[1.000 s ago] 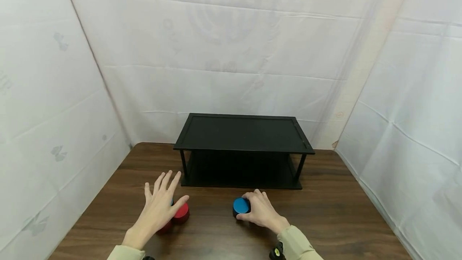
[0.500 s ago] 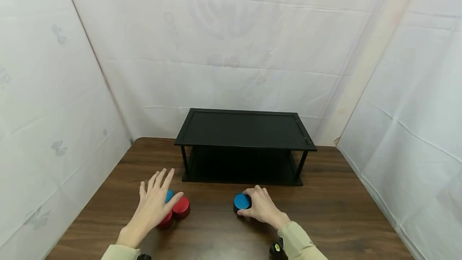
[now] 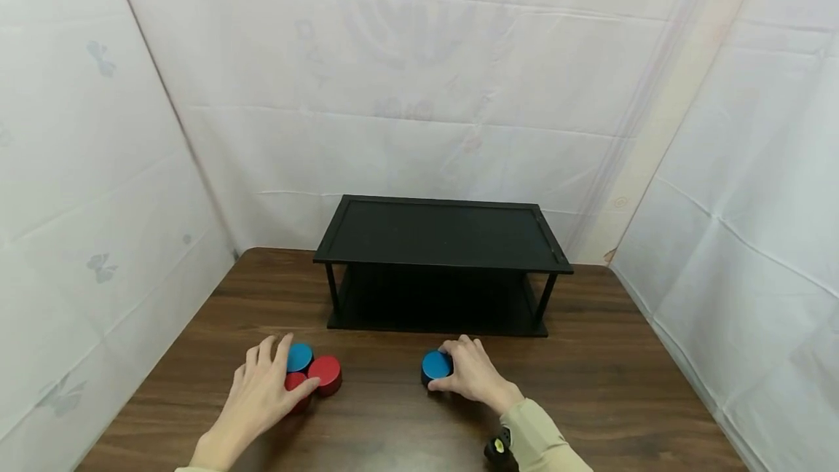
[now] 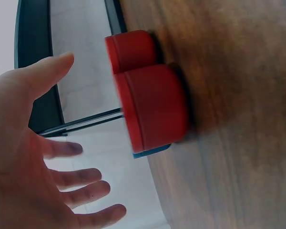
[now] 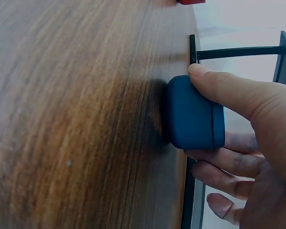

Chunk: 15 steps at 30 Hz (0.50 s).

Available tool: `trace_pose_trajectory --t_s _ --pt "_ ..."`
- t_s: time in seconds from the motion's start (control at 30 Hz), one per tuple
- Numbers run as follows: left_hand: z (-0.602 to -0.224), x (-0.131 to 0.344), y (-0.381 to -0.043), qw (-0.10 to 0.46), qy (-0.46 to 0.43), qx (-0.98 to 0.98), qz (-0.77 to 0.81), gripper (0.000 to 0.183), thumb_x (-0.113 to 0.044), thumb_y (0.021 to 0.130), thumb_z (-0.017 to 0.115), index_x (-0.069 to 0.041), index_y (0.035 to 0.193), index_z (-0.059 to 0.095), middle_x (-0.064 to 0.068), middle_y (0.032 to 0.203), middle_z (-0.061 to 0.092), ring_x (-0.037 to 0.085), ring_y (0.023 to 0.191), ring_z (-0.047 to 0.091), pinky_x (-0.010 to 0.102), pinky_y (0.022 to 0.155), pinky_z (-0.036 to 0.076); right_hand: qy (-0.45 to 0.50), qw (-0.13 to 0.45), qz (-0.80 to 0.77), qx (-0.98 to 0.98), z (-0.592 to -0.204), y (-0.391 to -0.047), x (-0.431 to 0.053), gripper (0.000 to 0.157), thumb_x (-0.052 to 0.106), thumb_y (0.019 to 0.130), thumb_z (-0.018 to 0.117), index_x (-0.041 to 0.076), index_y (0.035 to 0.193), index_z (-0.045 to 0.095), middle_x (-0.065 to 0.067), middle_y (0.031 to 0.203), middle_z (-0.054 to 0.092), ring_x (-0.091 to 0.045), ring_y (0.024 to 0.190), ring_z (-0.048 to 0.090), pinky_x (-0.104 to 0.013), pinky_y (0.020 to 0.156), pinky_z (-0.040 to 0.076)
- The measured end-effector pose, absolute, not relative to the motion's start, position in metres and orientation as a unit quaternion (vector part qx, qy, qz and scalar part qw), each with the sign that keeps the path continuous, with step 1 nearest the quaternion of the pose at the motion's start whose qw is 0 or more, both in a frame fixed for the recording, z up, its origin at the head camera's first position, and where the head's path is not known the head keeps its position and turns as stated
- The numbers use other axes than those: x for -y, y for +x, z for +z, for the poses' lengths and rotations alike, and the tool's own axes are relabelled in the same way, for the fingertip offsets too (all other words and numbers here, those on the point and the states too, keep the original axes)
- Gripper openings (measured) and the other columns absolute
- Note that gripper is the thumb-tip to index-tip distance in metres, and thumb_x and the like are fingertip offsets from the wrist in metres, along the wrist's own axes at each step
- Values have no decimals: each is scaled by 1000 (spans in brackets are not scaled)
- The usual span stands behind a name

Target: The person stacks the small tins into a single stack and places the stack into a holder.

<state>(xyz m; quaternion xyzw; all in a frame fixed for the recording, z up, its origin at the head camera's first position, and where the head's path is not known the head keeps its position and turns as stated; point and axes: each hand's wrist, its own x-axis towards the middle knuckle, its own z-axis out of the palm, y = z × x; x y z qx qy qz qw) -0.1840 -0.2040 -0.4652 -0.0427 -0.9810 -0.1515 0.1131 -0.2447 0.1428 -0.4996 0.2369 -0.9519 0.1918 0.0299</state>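
My right hand [image 3: 475, 374] pinches a small round blue lidded tin [image 3: 435, 366] between thumb and fingers. In the right wrist view the blue tin [image 5: 190, 114] sits right at the tabletop, thumb [image 5: 224, 88] on one side and fingers on the other. At the left, my left hand [image 3: 255, 392] hovers with fingers spread beside a cluster of three tins: a near red tin [image 3: 296, 381], partly hidden by the hand, a second red tin [image 3: 325, 374] and another blue tin [image 3: 299, 357]. The left wrist view shows a gap between the left hand [image 4: 19, 157] and the near red tin [image 4: 157, 105].
A black two-level shelf [image 3: 446, 235] stands at the back of the brown wooden table [image 3: 387, 421], behind the tins. White sheeting [image 3: 419, 93] encloses the table at the back and both sides.
My left hand has moved down and back toward the near red tin, uncovering more of the left cluster. My right hand stays on the blue tin.
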Motion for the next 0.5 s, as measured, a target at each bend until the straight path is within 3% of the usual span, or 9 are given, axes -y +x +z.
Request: trace_pose_trajectory --t_s 0.23,0.5 --pt "-472 208 -185 54 -7 987 -150 104 -66 67 74 11 128 41 28 116 51 43 104 44 62 77 44 232 35 188 954 -498 -247 -143 59 47 71 82 7 112 67 -4 102 69 -17 90 55 -40 85 42" --pt "-479 211 -190 2 -5 988 -156 98 -56 67 80 13 126 43 24 114 54 40 103 48 60 76 44 235 26 191 953 -499 -246 -143 59 48 72 81 7 112 67 -4 104 69 -18 92 55 -40 85 43"
